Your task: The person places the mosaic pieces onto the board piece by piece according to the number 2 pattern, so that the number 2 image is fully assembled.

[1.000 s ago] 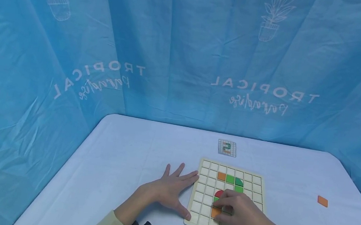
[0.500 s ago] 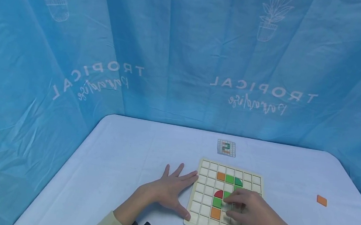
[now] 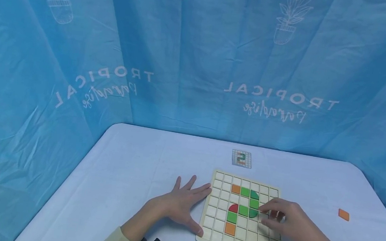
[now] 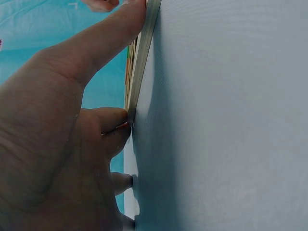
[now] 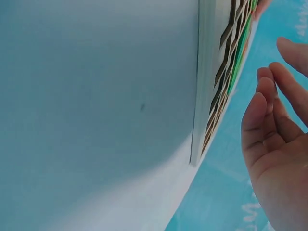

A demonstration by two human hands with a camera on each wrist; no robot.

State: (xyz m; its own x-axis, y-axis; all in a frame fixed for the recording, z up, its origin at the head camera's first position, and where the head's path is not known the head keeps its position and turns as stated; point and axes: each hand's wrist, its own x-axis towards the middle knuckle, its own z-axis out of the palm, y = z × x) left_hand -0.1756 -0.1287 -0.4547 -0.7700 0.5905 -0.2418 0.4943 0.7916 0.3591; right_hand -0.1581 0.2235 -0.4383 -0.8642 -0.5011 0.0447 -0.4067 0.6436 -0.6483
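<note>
A pale wooden grid board [image 3: 216, 225] lies flat on the table. Set in its cells are orange square tiles [image 3: 230, 229], several green squares [image 3: 232, 217], dark green rounded tiles [image 3: 254, 194] and a red rounded tile [image 3: 234, 208]. My left hand [image 3: 180, 203] has its fingers spread, thumb and fingertips touching the board's left edge; the left wrist view shows the thumb [image 4: 103, 41] against that edge. Above the board's right side hovers my right hand [image 3: 287, 218], fingers loosely bent. Between its thumb and fingertips the right wrist view shows a gap holding nothing.
A small card [image 3: 241, 158] printed with a grid and a coloured figure lies behind the board. One loose orange tile [image 3: 344, 215] lies far right on the white table [image 3: 152, 159]. Blue curtains [image 3: 203, 58] hang behind and beside the table.
My right hand has moved right across the board, away from the lower orange tile, uncovering the red and green tiles in the middle. The left hand stays at the board's edge.
</note>
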